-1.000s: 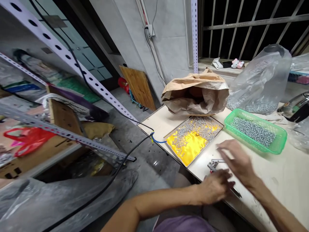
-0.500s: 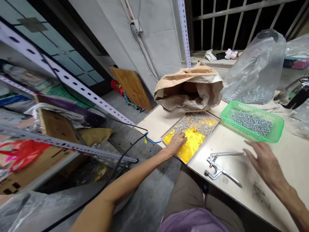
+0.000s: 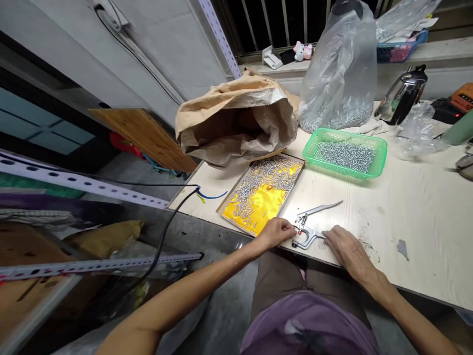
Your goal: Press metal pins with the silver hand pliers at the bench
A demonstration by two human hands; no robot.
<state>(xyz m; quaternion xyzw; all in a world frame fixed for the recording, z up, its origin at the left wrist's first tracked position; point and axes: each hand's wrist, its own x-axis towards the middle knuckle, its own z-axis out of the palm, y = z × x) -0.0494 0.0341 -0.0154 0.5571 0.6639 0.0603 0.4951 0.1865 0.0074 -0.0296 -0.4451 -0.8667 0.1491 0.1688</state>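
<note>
A wide brown paper sack [image 3: 221, 101] lies with its open mouth facing the person, over the far end of a shallow, yellow-lined rectangular tray [image 3: 269, 199]. Small silvery metal pins [image 3: 247, 199] are heaped at the tray's far end and left side; the raised rim probably keeps them from rolling off.

The left hand [image 3: 275, 232] is beside the tray's near corner, by the tool's head, fingertips drawn together; whether they pinch a pin, I cannot tell. The silver metal hand tool [image 3: 309, 237] lies on the pale tabletop [image 3: 424, 212], near the front edge, its long handles spread apart — seemingly set between the hands so both can reach it.

The right hand [image 3: 347, 250] touches the end of the lower handle, fingers close together; the thumb is unclear, so I cannot tell whether they clamp it — perhaps they only steady it. Beyond, a green perforated plastic basket [image 3: 336, 169] contains more pins, likely kept together by its walls.
</note>
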